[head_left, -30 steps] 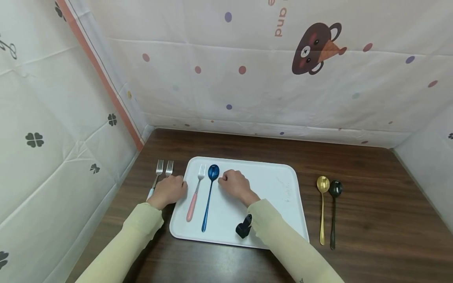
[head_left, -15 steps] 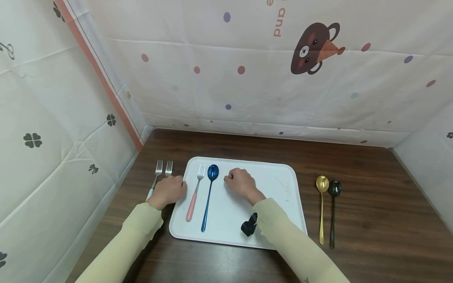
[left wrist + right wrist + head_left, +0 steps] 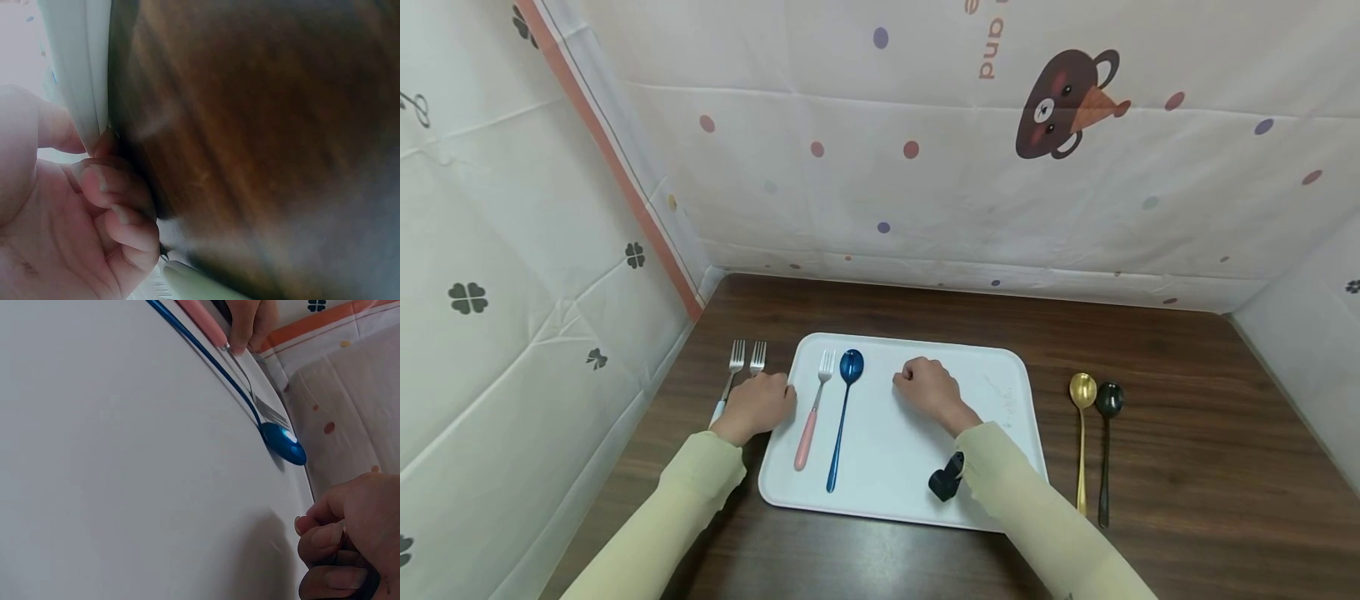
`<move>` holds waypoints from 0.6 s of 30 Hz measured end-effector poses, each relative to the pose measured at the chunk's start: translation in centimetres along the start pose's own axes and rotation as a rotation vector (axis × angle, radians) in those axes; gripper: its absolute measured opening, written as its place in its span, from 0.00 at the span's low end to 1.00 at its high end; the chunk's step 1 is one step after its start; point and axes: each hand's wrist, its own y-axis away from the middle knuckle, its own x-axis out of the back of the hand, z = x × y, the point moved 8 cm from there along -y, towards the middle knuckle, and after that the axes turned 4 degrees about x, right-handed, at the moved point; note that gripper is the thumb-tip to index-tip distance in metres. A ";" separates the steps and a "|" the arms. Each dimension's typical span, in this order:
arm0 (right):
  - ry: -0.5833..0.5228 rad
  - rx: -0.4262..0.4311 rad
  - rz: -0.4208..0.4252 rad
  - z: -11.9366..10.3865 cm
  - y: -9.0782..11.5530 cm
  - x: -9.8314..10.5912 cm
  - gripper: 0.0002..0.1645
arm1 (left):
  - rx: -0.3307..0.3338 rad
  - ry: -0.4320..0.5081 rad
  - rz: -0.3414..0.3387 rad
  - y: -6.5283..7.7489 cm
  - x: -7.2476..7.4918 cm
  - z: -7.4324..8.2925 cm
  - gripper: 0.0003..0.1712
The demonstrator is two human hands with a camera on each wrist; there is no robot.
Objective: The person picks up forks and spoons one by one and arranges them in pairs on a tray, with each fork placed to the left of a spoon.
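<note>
My left hand (image 3: 756, 405) holds the left rim of a white tray (image 3: 895, 467). In the left wrist view, the thumb and curled fingers of that hand (image 3: 56, 219) pinch the tray's edge (image 3: 87, 69). Two objects lie side by side on the tray's left part: a pink-handled fork (image 3: 807, 438) and a long blue spoon (image 3: 840, 429). Over the tray's middle, to the right of the spoon, is my right hand (image 3: 931, 392). Its fingers (image 3: 325, 537) are curled, and nothing shows between them in the right wrist view.
Two more forks (image 3: 737, 357) lie left of the tray, their handles partly hidden by my left hand. A gold spoon (image 3: 1082, 417) and a black spoon (image 3: 1108, 417) lie on the brown table (image 3: 1195, 433) to the right. A printed cloth (image 3: 820, 200) stands behind the table.
My right hand has moved right across the tray, away from the blue spoon. The left hand, the tray and the cutlery have stayed in place.
</note>
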 end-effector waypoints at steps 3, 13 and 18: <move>0.011 -0.007 0.012 0.7 0.1 0.4 0.20 | -0.004 -0.009 0.003 0.0 0.0 0.0 0.20; 0.029 -0.016 0.026 2.0 0.3 1.7 0.20 | 0.000 -0.015 -0.006 -0.2 0.0 0.0 0.20; 0.045 -0.030 0.037 2.8 0.4 2.5 0.19 | -0.001 -0.015 -0.006 -0.2 0.0 0.0 0.19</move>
